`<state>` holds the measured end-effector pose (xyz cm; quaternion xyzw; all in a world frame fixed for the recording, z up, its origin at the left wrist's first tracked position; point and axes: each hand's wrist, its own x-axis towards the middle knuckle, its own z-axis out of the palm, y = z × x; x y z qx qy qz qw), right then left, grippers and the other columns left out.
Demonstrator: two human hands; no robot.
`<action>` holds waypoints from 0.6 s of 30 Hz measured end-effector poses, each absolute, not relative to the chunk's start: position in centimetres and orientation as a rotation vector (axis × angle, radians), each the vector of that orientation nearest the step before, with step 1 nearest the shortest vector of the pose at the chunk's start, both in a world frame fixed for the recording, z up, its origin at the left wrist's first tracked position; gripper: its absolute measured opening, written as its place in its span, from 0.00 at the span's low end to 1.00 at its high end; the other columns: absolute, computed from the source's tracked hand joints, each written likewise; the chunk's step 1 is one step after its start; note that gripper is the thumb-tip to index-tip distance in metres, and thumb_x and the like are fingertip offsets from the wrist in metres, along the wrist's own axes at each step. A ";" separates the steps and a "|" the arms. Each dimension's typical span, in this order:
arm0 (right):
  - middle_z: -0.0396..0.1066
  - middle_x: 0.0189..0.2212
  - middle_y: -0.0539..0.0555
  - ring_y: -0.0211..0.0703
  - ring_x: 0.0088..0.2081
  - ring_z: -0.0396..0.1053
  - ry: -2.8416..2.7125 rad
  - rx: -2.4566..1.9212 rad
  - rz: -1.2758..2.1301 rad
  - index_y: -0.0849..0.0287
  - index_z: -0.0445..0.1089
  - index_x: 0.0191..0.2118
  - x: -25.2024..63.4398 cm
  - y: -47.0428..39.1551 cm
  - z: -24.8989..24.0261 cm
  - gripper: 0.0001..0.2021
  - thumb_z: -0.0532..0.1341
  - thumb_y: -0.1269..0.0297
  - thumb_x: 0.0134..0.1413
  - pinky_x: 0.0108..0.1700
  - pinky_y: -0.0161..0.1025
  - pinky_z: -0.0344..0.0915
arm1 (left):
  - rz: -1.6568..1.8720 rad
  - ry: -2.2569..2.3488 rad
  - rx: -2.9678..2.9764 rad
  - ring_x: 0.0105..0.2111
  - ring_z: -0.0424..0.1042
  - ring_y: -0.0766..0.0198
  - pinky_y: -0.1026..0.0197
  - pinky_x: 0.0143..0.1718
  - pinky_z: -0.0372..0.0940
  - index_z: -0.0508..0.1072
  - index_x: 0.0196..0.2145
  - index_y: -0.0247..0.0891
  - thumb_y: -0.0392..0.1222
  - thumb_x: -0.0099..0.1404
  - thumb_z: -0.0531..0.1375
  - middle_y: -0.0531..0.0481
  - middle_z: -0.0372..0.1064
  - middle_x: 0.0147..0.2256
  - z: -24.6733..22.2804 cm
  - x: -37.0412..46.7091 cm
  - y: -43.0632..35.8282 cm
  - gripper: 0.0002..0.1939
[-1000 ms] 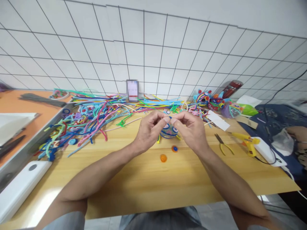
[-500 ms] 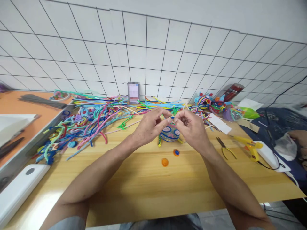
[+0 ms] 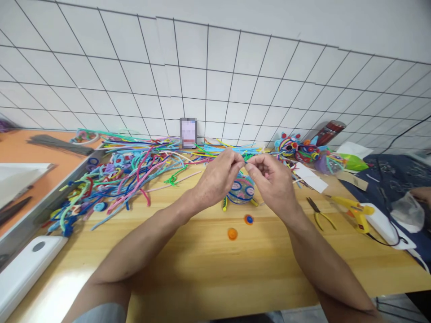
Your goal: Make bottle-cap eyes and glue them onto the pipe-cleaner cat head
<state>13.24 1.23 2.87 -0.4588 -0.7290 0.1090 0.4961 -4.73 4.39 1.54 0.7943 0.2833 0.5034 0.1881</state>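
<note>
My left hand (image 3: pixel 220 174) and my right hand (image 3: pixel 271 179) meet fingertip to fingertip above the table. Both are closed in a pinch on a short blue pipe cleaner (image 3: pixel 245 162), mostly hidden by the fingers. Just beneath and behind them sits a clear round body decorated with blue-ringed eyes (image 3: pixel 240 190), partly covered by my hands. Nearer to me on the wood lie an orange coiled disc (image 3: pixel 232 233) and a smaller orange disc with a blue centre (image 3: pixel 248 220).
Loose pipe cleaners (image 3: pixel 134 166) are heaped at the left and along the wall, where a phone (image 3: pixel 188 133) stands. Pliers (image 3: pixel 319 214), a yellow glue gun (image 3: pixel 358 213) and finished colourful figures (image 3: pixel 292 144) are on the right. A white case (image 3: pixel 33 269) lies front left.
The fingertips have shifted slightly, and less of the blue pipe cleaner shows between them. The view has tilted a little; the discs and decorated body stay in place.
</note>
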 end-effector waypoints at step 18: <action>0.71 0.30 0.51 0.42 0.32 0.66 -1.912 -1.130 0.052 0.53 0.68 0.34 14.8 1.5 2.7 0.07 0.60 0.69 0.66 0.38 0.42 0.62 | 1.350 0.741 2.132 0.29 0.64 0.63 0.60 0.36 0.60 0.74 0.37 0.40 0.41 0.72 0.63 0.53 0.69 0.31 1.0 -4.1 5.2 0.05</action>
